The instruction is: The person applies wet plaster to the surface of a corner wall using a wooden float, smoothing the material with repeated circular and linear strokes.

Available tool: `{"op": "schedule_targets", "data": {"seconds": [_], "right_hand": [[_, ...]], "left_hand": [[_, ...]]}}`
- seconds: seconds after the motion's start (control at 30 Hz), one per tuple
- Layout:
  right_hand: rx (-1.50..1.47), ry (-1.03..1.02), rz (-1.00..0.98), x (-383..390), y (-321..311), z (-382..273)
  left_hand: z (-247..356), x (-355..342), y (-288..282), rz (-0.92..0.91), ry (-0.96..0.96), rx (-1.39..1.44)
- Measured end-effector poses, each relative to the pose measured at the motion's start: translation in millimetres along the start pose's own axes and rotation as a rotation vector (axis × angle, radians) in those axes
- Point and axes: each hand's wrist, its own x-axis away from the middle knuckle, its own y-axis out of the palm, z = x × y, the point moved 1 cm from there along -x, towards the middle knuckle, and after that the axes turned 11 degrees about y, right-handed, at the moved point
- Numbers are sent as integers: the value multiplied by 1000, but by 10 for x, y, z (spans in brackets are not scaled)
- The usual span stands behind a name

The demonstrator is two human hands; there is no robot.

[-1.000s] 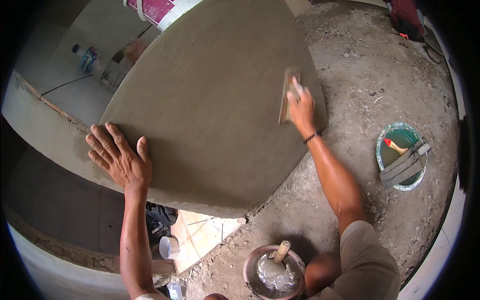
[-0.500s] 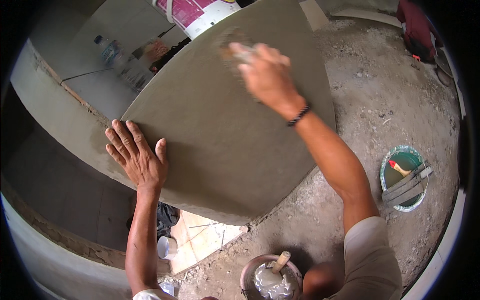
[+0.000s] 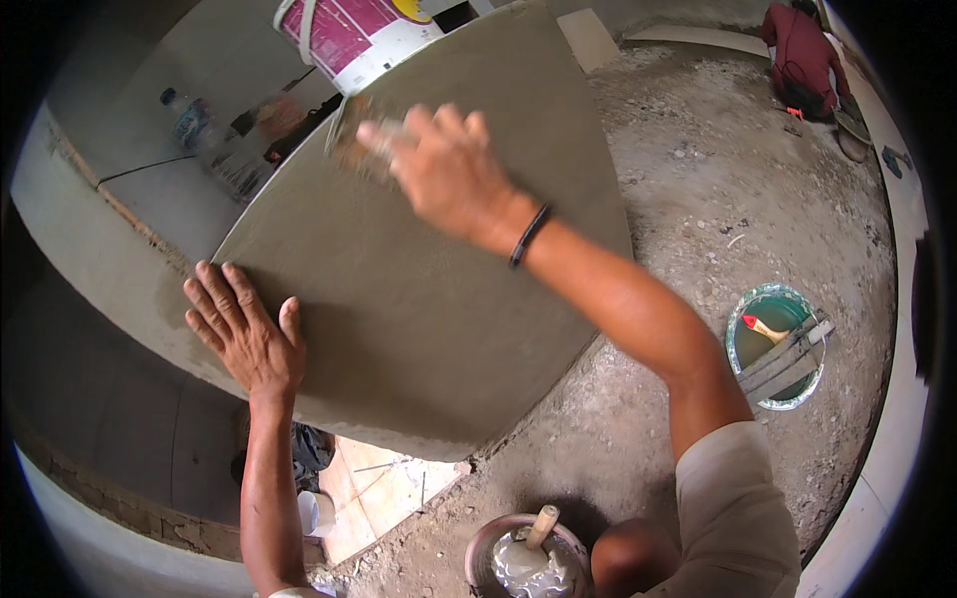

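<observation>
While resting the left hand (image 3: pixel 249 344) palm-down at the left edge of the grey plastered surface (image 3: pixel 459 309), with fingers spread and thumb apart, clasps nothing on that side. Lower down, finds a white tub (image 3: pixel 317 513) near pale tiles. Up at the curved upper-left edge, works the hand float (image 3: pixel 349 130) against the plaster, just beside a magenta-and-white bucket (image 3: pixel 364 40). Has just come across from the right side, so seemingly brings the smoothing to the left rim, leaving the right margin well apart from the stroke. With the right hand (image 3: pixel 454 179), keeps the grip clamped on the float's handle; cannot tell the exact finger placement, because of blur. Below, near the knee, finds a bowl (image 3: pixel 478 555) of wet grey mix with a wooden handle (image 3: pixel 543 525) standing in it. Farther right, comes to a green-lined bucket (image 3: pixel 783 312) holding a red-tipped brush (image 3: pixel 766 327), and finally, high on the right, to a co-worker (image 3: pixel 802 60) in maroon, bent low on the rough floor (image 3: pixel 678 209).
</observation>
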Motion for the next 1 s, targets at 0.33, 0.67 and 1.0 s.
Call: {"op": "schedule_targets", "data": {"seconds": [0.33,0.67,1.0], "right_hand": [[-179,705,-79,969,95,1662],[-334,821,105,1254,418,359],[-298,533,-102,2646,389,74]], "left_hand": [[9,-7,-41,-6,4,17],[-7,20,2,-43,-11,36],[48,-15,-5,-19,-39,76]]}}
